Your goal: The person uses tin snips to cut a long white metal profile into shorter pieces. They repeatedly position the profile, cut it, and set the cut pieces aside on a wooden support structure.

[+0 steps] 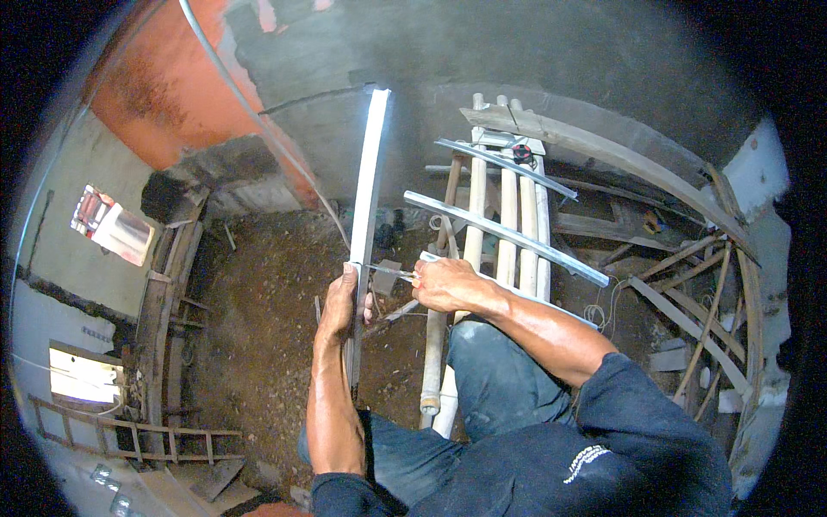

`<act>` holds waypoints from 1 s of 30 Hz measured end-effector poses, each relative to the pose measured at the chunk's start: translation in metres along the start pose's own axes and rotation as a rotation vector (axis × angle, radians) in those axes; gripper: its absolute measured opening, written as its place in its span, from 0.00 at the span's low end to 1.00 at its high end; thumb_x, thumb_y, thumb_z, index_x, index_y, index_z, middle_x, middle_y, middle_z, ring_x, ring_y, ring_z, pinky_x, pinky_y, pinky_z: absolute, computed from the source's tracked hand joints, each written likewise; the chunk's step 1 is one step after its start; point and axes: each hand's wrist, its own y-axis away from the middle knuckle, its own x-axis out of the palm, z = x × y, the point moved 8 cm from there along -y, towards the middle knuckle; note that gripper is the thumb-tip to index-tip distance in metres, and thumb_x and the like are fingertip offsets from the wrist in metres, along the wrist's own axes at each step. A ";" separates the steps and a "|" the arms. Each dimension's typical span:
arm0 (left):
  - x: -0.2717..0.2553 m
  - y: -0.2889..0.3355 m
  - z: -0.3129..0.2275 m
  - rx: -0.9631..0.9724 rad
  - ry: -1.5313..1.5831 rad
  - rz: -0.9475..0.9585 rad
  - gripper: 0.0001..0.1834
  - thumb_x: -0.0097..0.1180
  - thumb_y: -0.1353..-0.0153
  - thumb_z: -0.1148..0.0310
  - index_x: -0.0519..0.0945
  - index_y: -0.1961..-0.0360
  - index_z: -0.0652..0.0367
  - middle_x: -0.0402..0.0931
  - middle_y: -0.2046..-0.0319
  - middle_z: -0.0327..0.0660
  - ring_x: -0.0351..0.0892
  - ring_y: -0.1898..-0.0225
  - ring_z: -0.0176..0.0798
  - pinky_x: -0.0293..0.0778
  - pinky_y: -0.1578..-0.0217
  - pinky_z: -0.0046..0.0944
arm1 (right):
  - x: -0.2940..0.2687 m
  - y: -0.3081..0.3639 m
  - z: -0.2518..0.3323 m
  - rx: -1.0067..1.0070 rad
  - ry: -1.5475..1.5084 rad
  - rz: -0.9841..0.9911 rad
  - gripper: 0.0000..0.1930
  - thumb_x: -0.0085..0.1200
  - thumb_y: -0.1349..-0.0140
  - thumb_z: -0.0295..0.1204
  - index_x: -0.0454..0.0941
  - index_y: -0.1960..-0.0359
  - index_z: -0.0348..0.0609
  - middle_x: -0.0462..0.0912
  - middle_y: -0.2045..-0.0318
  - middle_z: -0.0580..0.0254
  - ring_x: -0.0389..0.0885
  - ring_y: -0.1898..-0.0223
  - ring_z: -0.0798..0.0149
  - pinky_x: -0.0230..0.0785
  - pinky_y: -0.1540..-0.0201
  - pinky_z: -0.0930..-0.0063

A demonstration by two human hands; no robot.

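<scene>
The left hand (340,303) has its fingers clenched around a long metal channel strip (366,207) held upright, while the right hand (444,284) grips a thin tool (388,271) against it, pale pipes (508,224) and more metal strips (504,234) lying just beyond the right fingers.

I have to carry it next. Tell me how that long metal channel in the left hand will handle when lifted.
The metal channel looks thin-walled, so probably light for its length. It is long and narrow and the left hand holds it near the lower end, so the far end may sway or flex. Its shiny, smooth faces could slip, and the folded edges may be sharp.
</scene>
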 end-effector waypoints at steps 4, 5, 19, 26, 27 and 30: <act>0.001 0.000 -0.002 0.049 -0.105 -0.012 0.37 0.38 0.31 0.32 0.77 0.67 0.59 0.73 0.81 0.36 0.71 0.85 0.32 0.67 0.83 0.35 | 0.001 -0.001 0.001 -0.034 0.009 -0.014 0.19 0.43 0.35 0.39 0.78 0.57 0.36 0.83 0.65 0.36 0.83 0.59 0.37 0.73 0.55 0.44; 0.002 0.000 -0.009 0.135 -0.160 -0.006 0.37 0.39 0.31 0.32 0.78 0.67 0.60 0.73 0.81 0.36 0.71 0.84 0.32 0.67 0.83 0.35 | 0.001 -0.001 0.000 -0.033 0.007 -0.026 0.19 0.43 0.36 0.39 0.78 0.57 0.36 0.83 0.65 0.36 0.83 0.60 0.36 0.73 0.55 0.44; 0.002 0.006 -0.021 0.281 -0.304 -0.031 0.17 0.60 0.41 0.58 0.80 0.69 0.66 0.74 0.80 0.37 0.70 0.81 0.34 0.68 0.76 0.40 | -0.001 0.005 -0.003 -0.028 0.009 -0.061 0.21 0.44 0.35 0.40 0.84 0.68 0.34 0.83 0.68 0.32 0.83 0.63 0.33 0.76 0.56 0.44; -0.001 0.008 -0.018 0.205 -0.078 0.025 0.15 0.61 0.43 0.60 0.79 0.73 0.64 0.72 0.81 0.33 0.65 0.81 0.27 0.64 0.79 0.36 | -0.005 0.006 0.005 -0.100 0.032 -0.115 0.20 0.42 0.36 0.41 0.81 0.69 0.37 0.83 0.68 0.34 0.83 0.63 0.34 0.76 0.56 0.44; 0.000 0.008 -0.023 0.283 -0.168 -0.025 0.15 0.61 0.43 0.60 0.79 0.73 0.64 0.73 0.81 0.33 0.65 0.81 0.27 0.64 0.78 0.36 | -0.001 0.006 0.005 -0.098 0.005 -0.067 0.18 0.45 0.37 0.41 0.80 0.66 0.37 0.83 0.68 0.35 0.83 0.62 0.35 0.75 0.56 0.45; 0.005 0.008 -0.026 0.334 -0.370 -0.128 0.16 0.60 0.41 0.59 0.80 0.70 0.65 0.76 0.78 0.35 0.70 0.78 0.30 0.68 0.75 0.38 | 0.009 0.005 0.001 -0.075 -0.012 0.055 0.18 0.51 0.40 0.41 0.77 0.57 0.38 0.83 0.65 0.39 0.83 0.58 0.39 0.73 0.54 0.47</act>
